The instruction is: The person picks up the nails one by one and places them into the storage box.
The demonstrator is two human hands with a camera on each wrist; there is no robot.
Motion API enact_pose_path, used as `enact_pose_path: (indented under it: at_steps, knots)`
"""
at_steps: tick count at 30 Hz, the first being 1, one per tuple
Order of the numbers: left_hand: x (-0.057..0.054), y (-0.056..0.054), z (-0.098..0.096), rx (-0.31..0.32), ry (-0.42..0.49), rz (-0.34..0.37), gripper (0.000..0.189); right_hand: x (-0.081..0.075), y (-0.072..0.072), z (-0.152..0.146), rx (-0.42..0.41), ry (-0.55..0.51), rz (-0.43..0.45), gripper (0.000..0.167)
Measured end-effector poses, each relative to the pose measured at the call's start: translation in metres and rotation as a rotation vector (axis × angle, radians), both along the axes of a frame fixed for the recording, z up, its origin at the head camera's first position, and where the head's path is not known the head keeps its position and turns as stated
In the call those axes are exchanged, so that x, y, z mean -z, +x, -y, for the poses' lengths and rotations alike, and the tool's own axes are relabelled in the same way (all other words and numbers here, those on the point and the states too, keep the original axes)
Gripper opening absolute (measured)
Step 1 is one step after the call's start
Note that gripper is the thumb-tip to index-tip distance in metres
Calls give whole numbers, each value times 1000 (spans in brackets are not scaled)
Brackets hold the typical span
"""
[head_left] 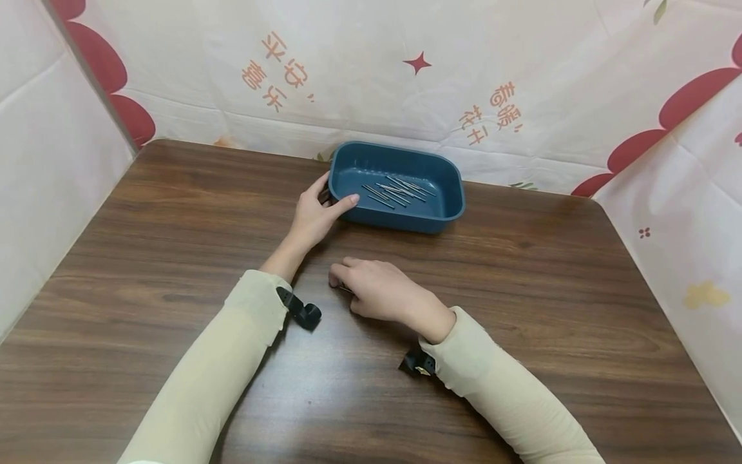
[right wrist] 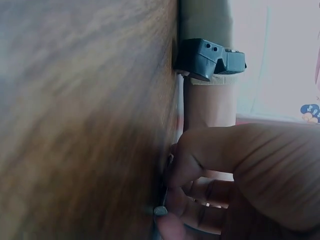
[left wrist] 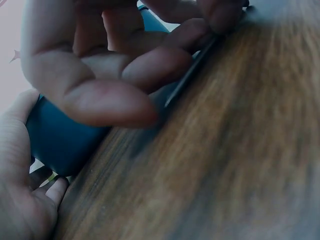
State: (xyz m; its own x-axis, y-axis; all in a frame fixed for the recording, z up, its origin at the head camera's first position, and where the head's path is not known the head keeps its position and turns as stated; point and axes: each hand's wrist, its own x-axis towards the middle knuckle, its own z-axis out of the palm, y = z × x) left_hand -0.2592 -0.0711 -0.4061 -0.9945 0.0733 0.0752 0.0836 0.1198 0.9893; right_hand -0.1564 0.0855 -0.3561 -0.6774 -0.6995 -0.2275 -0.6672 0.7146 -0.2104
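A blue plastic tray [head_left: 400, 222] stands at the back of the table with several thin metal nails [head_left: 397, 191] lying loose inside. My left hand [head_left: 315, 212] grips its left end, thumb over the rim and fingers against the outside wall. Nearer to me, my right hand [head_left: 379, 290] is low over the tabletop with curled fingers, pinching a single nail [right wrist: 160, 210]. The flat head of that nail shows in the right wrist view; the fingers cover part of its shaft. In the left wrist view the shaft [left wrist: 187, 75] lies close along the wood.
The brown wood-grain table [head_left: 551, 309] extends around both arms. A white printed cloth [head_left: 371, 64] hangs behind the tray and along both sides. Black wrist cameras [head_left: 301, 310] are strapped at both sleeve cuffs.
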Motion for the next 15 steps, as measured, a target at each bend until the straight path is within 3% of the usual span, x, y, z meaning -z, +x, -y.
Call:
enact_pose_path:
  at_steps: [8, 12, 15]
  knots:
    - [-26, 19, -1, 12, 5, 12, 76, 2, 0, 0, -8, 5, -17, 33]
    - [-27, 19, -2, 14, 8, 15, 76, 0, -1, -1, -12, -3, -14, 33]
    - [-19, 13, -2, 6, 8, 19, 78, -2, -2, -4, -7, -5, -4, 34]
